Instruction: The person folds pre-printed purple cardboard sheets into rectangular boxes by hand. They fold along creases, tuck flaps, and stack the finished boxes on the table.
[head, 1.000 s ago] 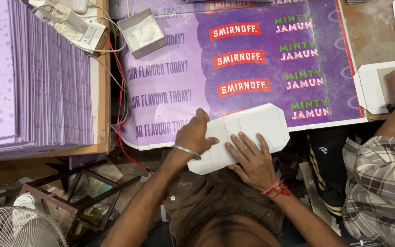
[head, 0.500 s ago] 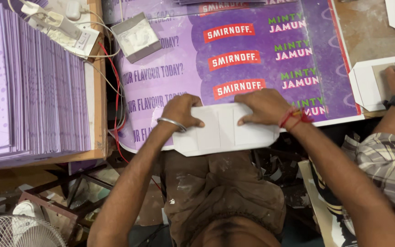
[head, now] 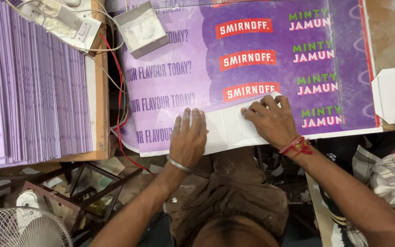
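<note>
Purple printed sheets (head: 252, 59) cover the desk, their near edge hanging just past the person's lap. At that edge lies a white folded card blank (head: 227, 126), flat on the sheets. Left hand (head: 188, 137) rests on it palm down, fingers spread; right hand (head: 270, 120) presses its other end, fingers spread too. Beyond, a small grey box (head: 141, 28) sits by tangled wires (head: 117, 87). Leftward, a stack of purple cards (head: 33, 87) crowds the side.

The flat white creased cardboard blank (head: 227, 128) looks matt and smooth; the large purple printed sheet (head: 252, 68) beneath is glossy paper; the worktop (head: 389, 27) looks rough, worn wood.
</note>
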